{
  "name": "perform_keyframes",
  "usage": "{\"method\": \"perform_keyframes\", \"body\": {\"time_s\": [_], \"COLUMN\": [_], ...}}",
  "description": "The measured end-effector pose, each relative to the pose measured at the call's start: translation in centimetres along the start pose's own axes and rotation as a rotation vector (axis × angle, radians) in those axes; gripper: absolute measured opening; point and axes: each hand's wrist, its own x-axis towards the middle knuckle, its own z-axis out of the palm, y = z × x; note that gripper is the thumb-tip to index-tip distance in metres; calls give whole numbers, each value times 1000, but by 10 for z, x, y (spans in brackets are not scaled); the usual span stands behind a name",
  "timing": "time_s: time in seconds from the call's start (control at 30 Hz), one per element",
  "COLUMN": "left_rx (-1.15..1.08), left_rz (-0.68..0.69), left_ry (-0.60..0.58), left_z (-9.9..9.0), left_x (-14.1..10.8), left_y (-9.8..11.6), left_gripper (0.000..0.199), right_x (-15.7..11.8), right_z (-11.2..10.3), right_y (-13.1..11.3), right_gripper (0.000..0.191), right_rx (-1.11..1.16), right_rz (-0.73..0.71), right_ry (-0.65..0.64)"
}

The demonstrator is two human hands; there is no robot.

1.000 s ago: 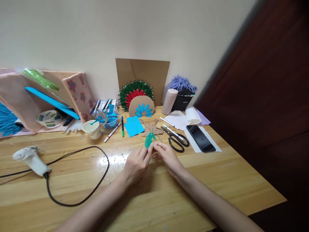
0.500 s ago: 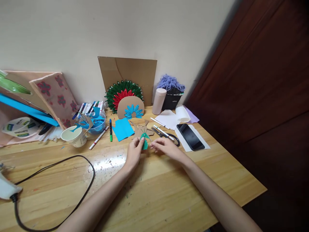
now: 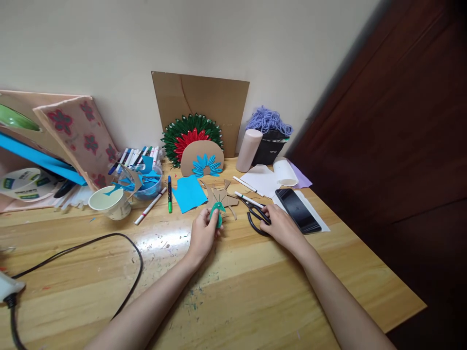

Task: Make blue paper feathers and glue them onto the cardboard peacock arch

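At left, a white corded tool (image 3: 10, 288) is cut off; the left hand (image 3: 203, 233) pinches a green bird-shaped cutout (image 3: 221, 207), partly hidden in its grasp. Pale wooden tabletop (image 3: 248, 291) spreads between the forearms (image 3: 156, 294); the right hand (image 3: 283, 226), apart from the left, covers part of black-handled scissors (image 3: 251, 226), grip indeterminable, short of the tabletop's slanting right edge.

This is an indoor craft corner, in a home or elsewhere unclear: along a plain pale wall (image 3: 124, 43), a light wooden table (image 3: 255, 301) bears white-barrelled markers (image 3: 135, 158) and a clear plastic bowl (image 3: 150, 193) of blue scraps (image 3: 149, 180) left of centre, black-handled scissors (image 3: 257, 212) right of centre, tangled lavender yarn (image 3: 269, 121) higher up.
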Motion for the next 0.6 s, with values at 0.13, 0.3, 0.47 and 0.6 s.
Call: {"method": "perform_keyframes", "body": {"time_s": [0.13, 0.3, 0.47, 0.6], "left_rx": [24, 61, 68, 67], "left_rz": [12, 19, 27, 40], "left_ry": [34, 39, 47, 48], "left_z": [-1, -2, -2, -2], "left_x": [-2, -2, -2, -2], "left_y": [4, 5, 3, 2], "left_gripper": [29, 28, 28, 27], "right_x": [-3, -9, -11, -9], "right_z": [-2, -16, -25, -16], "right_y": [-3, -14, -22, -19], "right_gripper": [24, 23, 26, 27], "right_rx": [197, 730, 1239, 1444], "right_rz": [77, 186, 250, 309], "right_ry": [-80, -345, -609, -673]}}
